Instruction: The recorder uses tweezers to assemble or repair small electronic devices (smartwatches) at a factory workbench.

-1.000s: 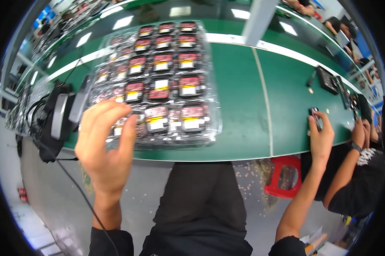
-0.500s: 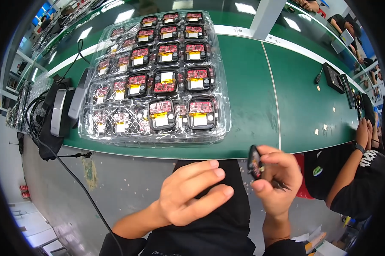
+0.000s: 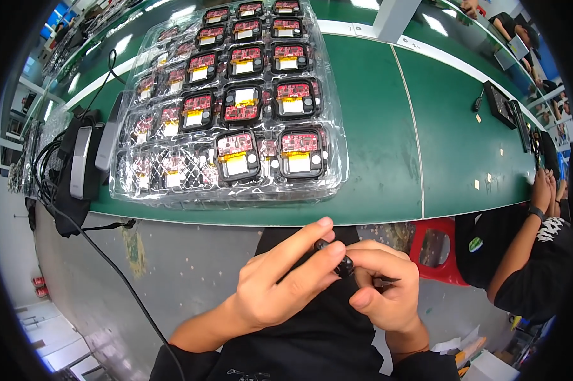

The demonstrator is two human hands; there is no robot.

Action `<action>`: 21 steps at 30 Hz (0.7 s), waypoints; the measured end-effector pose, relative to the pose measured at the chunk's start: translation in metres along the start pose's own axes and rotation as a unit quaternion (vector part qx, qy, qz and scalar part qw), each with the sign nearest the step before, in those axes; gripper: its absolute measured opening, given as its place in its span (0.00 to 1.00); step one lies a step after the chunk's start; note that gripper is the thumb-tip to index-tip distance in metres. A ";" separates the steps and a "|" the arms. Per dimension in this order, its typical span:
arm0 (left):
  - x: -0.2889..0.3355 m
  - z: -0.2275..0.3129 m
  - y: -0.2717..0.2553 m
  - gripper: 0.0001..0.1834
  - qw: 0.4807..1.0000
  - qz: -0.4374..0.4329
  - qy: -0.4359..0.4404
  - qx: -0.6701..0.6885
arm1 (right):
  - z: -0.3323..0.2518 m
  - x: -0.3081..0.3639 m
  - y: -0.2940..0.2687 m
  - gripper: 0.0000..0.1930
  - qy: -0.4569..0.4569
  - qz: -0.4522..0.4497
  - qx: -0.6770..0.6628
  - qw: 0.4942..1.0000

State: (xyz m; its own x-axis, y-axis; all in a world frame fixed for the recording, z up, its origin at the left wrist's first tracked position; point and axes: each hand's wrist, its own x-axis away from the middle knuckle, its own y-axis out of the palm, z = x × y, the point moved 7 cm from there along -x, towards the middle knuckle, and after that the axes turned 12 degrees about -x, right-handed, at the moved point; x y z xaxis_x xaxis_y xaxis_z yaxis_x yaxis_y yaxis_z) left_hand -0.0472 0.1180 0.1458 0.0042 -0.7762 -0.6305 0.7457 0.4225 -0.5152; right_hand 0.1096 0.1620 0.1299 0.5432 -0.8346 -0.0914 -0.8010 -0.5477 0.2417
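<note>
Above my lap, a black square-framed device case [image 3: 344, 267], like a small watch case, is seen edge-on between my hands. My left hand [image 3: 286, 279] is closed round it, with fingers across its upper side; the left thumb is hidden. My right hand [image 3: 388, 282] meets its right end with a curled index finger, while the right thumb stands slightly apart from it. The inside of this case is out of sight. Beyond my hands, a clear plastic tray [image 3: 191, 198] carries rows of similar black cases [image 3: 301, 154] with red circuit boards, white blocks and yellow tape.
The tray rests on a green table [image 3: 378, 171]. Grey-and-black equipment [image 3: 82, 159] and a looping black cable [image 3: 102, 254] stand at the left. A white post [image 3: 395, 22] rises behind. At right are a seated person [image 3: 521, 254] and a red stool [image 3: 442, 276].
My right hand has brought the black case left and down to my left hand, whose fingers now close round it. The head view has tilted slightly, so the tray sits higher.
</note>
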 end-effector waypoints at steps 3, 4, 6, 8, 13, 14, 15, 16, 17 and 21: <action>0.005 -0.009 0.005 0.31 0.971 -0.039 -0.166 0.169 | -0.006 -0.003 0.006 0.26 -0.025 -0.036 0.022 0.999; 0.012 -0.012 0.011 0.41 0.956 -0.079 -0.152 0.238 | -0.008 -0.004 0.008 0.26 -0.035 -0.046 0.008 0.998; 0.016 -0.015 0.015 0.41 0.913 -0.082 -0.208 0.342 | -0.010 -0.003 0.004 0.26 -0.062 -0.034 0.017 0.997; 0.025 -0.015 0.023 0.44 0.800 -0.097 -0.329 0.492 | -0.016 -0.002 -0.003 0.26 -0.094 -0.001 0.065 0.993; 0.027 -0.017 0.032 0.45 0.742 -0.096 -0.393 0.535 | -0.027 -0.008 -0.003 0.27 -0.067 0.035 0.126 0.989; 0.031 -0.018 0.034 0.45 0.725 -0.116 -0.402 0.547 | -0.025 -0.008 -0.003 0.27 -0.039 0.048 0.137 0.989; 0.034 -0.018 0.036 0.45 0.708 -0.136 -0.409 0.559 | -0.025 -0.008 -0.004 0.27 -0.038 0.050 0.136 0.989; 0.035 -0.019 0.038 0.45 0.707 -0.137 -0.410 0.559 | -0.025 -0.008 -0.002 0.26 -0.042 0.031 0.191 0.980; 0.035 -0.019 0.040 0.44 0.688 -0.136 -0.399 0.591 | -0.025 -0.008 0.000 0.26 -0.046 0.013 0.246 0.968; 0.036 -0.017 0.047 0.43 0.642 -0.137 -0.374 0.655 | -0.029 -0.004 -0.001 0.20 -0.104 -0.005 0.242 0.965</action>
State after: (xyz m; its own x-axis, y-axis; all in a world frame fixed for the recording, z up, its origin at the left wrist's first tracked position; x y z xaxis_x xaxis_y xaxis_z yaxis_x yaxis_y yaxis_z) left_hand -0.0233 0.1186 0.0889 -0.2934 -0.9519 0.0881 0.7049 -0.1531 0.6926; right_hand 0.1150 0.1678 0.1577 0.5301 -0.7945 -0.2962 -0.8467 -0.4773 -0.2352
